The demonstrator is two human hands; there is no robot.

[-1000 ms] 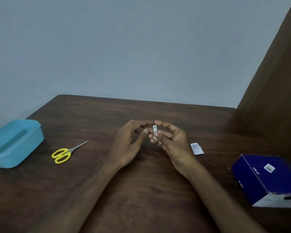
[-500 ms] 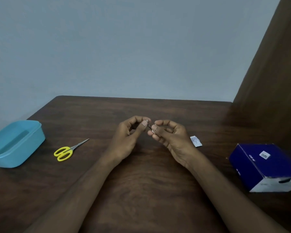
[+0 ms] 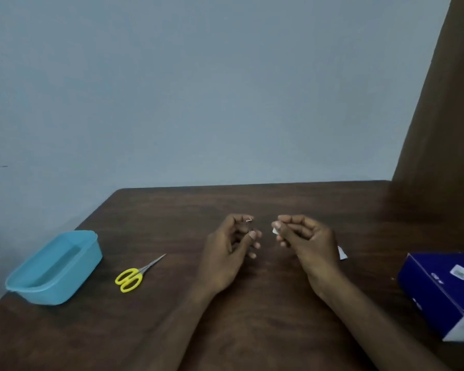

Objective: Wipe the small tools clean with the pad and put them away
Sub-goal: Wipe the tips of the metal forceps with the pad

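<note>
Small metal tool (image 3: 249,220) sits pinched in your left hand (image 3: 232,246); your right hand (image 3: 303,236) fingers grip the white pad (image 3: 275,231), hands apart above the worktop (image 3: 252,317). Yellow scissors (image 3: 135,274) lie near the blue tub (image 3: 54,267).

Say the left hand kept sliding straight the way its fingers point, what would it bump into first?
Most likely the right hand, facing the left hand across a small gap; nothing else shows between them, though depth is hard to judge.
</note>
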